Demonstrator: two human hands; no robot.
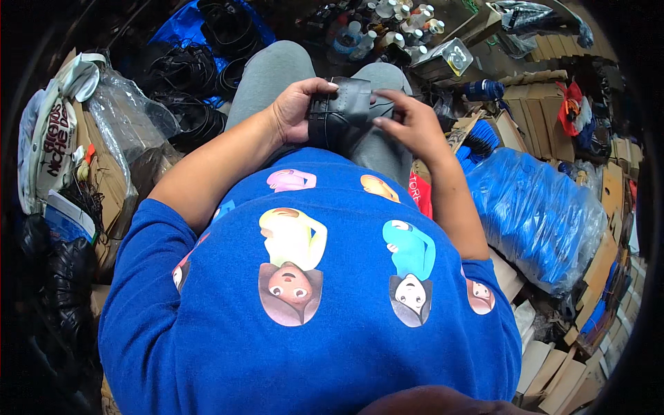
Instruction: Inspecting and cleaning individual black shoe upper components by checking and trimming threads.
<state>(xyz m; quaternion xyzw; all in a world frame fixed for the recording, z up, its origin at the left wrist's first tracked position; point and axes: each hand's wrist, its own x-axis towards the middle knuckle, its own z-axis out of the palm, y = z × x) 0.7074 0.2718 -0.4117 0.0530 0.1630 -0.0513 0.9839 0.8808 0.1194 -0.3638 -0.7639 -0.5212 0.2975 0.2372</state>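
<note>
A black leather shoe upper with a row of small holes and dark lacing lies over my lap, between my knees. My left hand is closed on its left edge, thumb on top and the other fingers underneath. At its right side, my right hand has its fingers bent around a thin black lace. Thumb and forefinger stay a little apart where they show. The lower part of the upper is in shadow, so its full shape cannot be made out.
Black boots and dark footwear pile up at the far left on blue plastic. Several bottles stand ahead of my knees. To my right lies a blue bundle in clear plastic, among cardboard pieces. A white cloth bag is at left.
</note>
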